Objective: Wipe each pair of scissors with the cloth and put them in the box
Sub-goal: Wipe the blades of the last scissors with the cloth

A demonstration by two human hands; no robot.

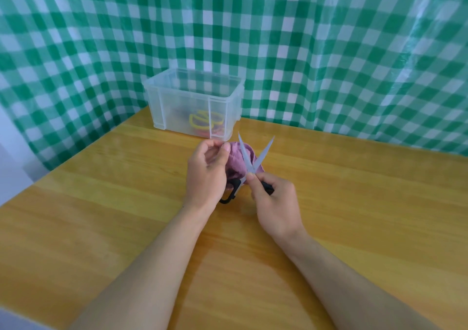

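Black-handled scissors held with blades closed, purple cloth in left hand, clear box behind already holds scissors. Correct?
No: the blades of the black-handled scissors are spread open in a V, not closed; the head view shows it. The left hand does hold the purple cloth, and the clear box behind already holds other scissors.

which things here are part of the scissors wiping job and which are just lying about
Job: black-handled scissors, purple cloth, clear box, yellow and red scissor handles inside it, left hand holding the cloth, right hand gripping the scissors.
Just there: wooden table, green checked curtain.
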